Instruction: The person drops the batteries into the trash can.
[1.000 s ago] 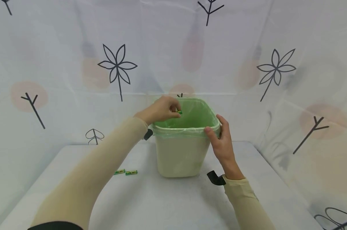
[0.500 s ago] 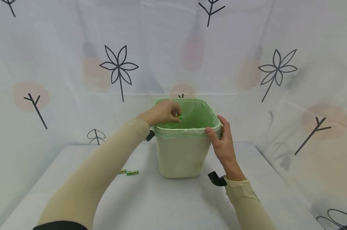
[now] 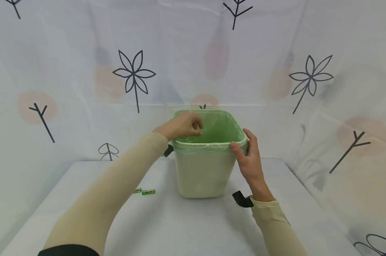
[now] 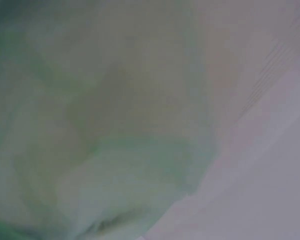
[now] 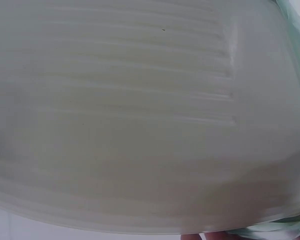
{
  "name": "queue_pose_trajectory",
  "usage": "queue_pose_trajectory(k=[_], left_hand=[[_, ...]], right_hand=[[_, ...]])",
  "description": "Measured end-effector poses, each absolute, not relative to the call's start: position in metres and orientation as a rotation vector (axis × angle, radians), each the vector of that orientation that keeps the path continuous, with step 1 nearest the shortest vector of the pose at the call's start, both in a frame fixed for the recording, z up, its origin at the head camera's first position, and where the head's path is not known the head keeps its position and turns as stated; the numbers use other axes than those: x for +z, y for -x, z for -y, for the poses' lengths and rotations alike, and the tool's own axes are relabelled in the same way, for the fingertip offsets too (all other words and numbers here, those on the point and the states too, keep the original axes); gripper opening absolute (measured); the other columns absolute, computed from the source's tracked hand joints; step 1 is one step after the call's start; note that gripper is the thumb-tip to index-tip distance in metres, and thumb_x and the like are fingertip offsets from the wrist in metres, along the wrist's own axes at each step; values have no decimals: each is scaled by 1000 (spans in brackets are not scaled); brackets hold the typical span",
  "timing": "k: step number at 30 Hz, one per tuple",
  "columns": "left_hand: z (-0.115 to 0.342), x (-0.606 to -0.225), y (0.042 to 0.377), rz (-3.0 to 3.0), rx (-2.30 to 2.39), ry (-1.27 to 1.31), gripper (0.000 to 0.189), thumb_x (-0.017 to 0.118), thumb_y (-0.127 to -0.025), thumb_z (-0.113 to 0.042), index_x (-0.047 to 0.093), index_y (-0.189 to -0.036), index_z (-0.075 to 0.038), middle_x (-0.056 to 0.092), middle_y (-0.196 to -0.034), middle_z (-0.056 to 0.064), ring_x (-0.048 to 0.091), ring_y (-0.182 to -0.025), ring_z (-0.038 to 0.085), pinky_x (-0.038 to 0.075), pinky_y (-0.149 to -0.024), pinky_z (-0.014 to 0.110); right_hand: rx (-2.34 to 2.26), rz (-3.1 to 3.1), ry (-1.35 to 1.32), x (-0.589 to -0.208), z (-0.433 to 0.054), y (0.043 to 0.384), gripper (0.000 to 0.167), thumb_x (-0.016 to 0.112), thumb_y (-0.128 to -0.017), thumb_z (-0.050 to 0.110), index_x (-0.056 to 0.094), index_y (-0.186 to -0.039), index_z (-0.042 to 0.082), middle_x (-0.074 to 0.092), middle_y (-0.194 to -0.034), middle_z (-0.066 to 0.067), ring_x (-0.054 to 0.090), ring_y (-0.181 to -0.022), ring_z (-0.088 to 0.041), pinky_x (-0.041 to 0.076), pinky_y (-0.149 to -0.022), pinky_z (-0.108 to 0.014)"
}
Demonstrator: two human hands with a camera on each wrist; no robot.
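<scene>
A cream trash bin [image 3: 204, 174] lined with a thin green bag [image 3: 220, 124] stands upright on the table. My left hand [image 3: 181, 125] reaches over its left rim, into the mouth. Thumb and fingers there are bent loosely and apart, with nothing visible between them. My right hand [image 3: 248, 161] grips the bin's right front corner, thumb on the front of the rim and fingers round the side. In the left wrist view only blurred green bag [image 4: 150, 160] shows. The right wrist view is filled by the ribbed bin wall [image 5: 140, 100], with fingertips at the bottom edge. The bin's floor is hidden.
Two green batteries [image 3: 148, 191] lie on the white table [image 3: 180, 227] left of the bin, one partly behind my left forearm. A white cloth [image 3: 193, 53] with printed plants hangs behind and at both sides.
The left hand has lowered slightly into the bin's mouth. The small green battery it pinched has left its fingers and is out of sight. The right hand keeps its grip on the rim.
</scene>
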State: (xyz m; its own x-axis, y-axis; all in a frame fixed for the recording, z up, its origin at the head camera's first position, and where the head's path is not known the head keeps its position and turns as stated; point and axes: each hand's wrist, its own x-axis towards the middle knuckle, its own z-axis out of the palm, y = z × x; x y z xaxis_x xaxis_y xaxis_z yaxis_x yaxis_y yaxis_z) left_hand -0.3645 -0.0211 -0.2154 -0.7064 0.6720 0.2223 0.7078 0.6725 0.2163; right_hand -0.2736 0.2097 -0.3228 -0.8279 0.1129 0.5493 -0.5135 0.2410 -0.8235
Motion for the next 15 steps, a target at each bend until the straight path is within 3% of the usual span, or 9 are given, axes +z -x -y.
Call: queue_pose_trajectory(k=[9, 15], left_hand=[[37, -208, 359, 2676, -554, 1086, 24, 69, -88, -27, 67, -104, -9, 62, -92, 2, 56, -87, 17, 46, -82, 33], [65, -203, 354, 2585, -669, 1064, 17, 70, -87, -21, 68, -98, -9, 64, -87, 2, 57, -81, 16, 47, -76, 32]], right_hand=[[1628, 2013, -338, -322, -209, 273, 64, 61, -94, 23, 27, -148, 21, 47, -132, -16, 49, -110, -21, 39, -91, -31], [1621, 2014, -343, -321, -208, 271, 64, 61, -94, 22, 26, -148, 21, 47, -132, -16, 48, -110, -21, 39, -90, -29]])
